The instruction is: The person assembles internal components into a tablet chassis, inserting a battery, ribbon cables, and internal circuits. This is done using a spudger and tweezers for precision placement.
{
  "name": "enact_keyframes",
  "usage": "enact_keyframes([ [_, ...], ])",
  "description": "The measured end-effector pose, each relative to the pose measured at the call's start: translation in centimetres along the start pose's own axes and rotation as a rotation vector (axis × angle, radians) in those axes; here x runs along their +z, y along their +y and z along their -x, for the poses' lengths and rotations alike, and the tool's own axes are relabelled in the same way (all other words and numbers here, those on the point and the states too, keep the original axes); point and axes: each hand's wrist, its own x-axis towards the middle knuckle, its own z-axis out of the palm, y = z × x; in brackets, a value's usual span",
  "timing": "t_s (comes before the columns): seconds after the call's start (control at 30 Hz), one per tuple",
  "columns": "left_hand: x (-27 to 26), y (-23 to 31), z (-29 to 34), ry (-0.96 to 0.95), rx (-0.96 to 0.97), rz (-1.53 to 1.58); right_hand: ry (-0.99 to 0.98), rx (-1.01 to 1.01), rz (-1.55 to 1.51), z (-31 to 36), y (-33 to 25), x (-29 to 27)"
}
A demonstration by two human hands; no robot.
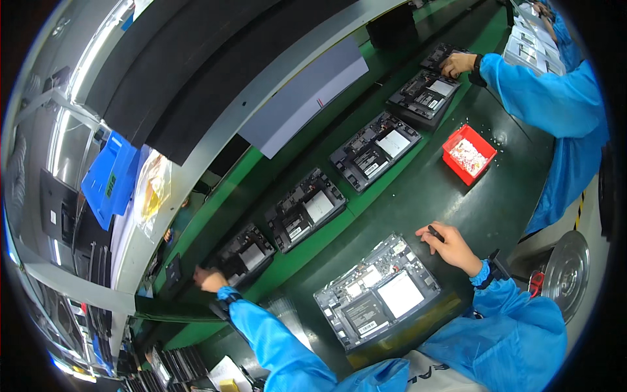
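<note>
In front of me lies an opened tablet-like device (375,294), its circuit board, black battery and a white rectangle exposed. Right of its upper corner, my right hand (454,248) is closed around a short black pen-shaped tool (435,233); the tool's kind is unclear. My left hand (212,279) reaches out to the far left, at the lower left corner of another opened device (243,256) on the green strip. Its fingers are small and smeared, so whether they grip that device cannot be made out.
More opened devices (375,149) stand in a row along the green belt (353,202). A red bin (465,155) of small white pieces sits at the right, with bits scattered around it. Beyond, a co-worker's hand (459,63) touches a device. A metal stool (567,277) stands lower right.
</note>
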Motion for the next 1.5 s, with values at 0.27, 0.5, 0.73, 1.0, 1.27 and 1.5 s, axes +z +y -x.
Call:
enact_keyframes([
  [0.27, -5.6, 22.8, 9.6, -1.091, 0.235, 0.333, 0.089, -0.014, 0.041, -1.1, 1.4, -1.1],
  [0.5, 3.2, 20.1, 9.3, -1.227, 0.065, 0.528, 0.166, -0.015, 0.056, -0.7, 1.3, -1.4],
  [0.73, -6.4, 21.9, 7.1, -1.145, -0.576, 1.558, 0.181, -0.239, 0.179, -0.2, 1.9, -1.9],
  [1.0, -11.2, 29.2, 11.6, -0.873, 0.308, 1.512, 0.218, -0.285, 0.143, -1.0, 1.8, -2.5],
  [1.27, -11.1, 45.4, 18.8, -0.966, -0.221, 0.951, 0.269, -0.066, 0.037, -0.8, 1.2, -2.7],
  [1.5, -10.8, 43.4, 16.3, -1.731, -0.646, 1.397, 0.316, -0.098, 0.011, -0.5, 1.6, -3.1],
])
